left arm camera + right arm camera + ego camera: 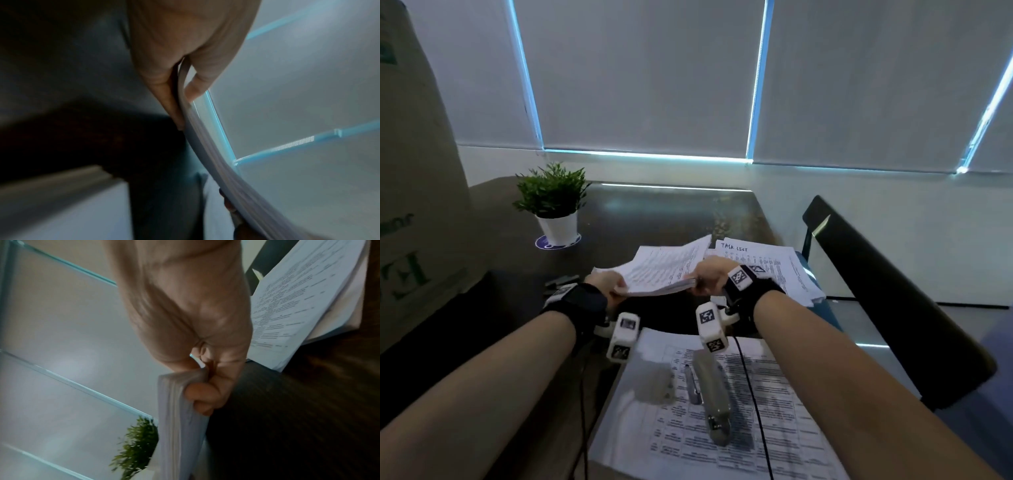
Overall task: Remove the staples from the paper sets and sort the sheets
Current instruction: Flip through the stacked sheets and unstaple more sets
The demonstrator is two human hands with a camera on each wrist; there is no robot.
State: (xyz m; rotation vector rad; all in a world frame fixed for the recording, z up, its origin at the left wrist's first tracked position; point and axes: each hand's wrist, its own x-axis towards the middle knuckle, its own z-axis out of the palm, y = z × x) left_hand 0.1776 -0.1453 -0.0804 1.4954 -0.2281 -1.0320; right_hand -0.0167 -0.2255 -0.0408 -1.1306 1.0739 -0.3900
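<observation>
Two hands, my left [608, 287] and my right [711, 274], share one paper stack [661, 270]. One more pile of sheets [774, 270] lies far right, one printed sheet [709, 411] near. On it: one stapler [714, 394], one metal staple remover [692, 383]. One potted plant [554, 202] far left, one chair [887, 291] right.

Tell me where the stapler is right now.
In the head view the stapler lies on the near printed sheet, below the right hand, beside a small metal tool.
</observation>
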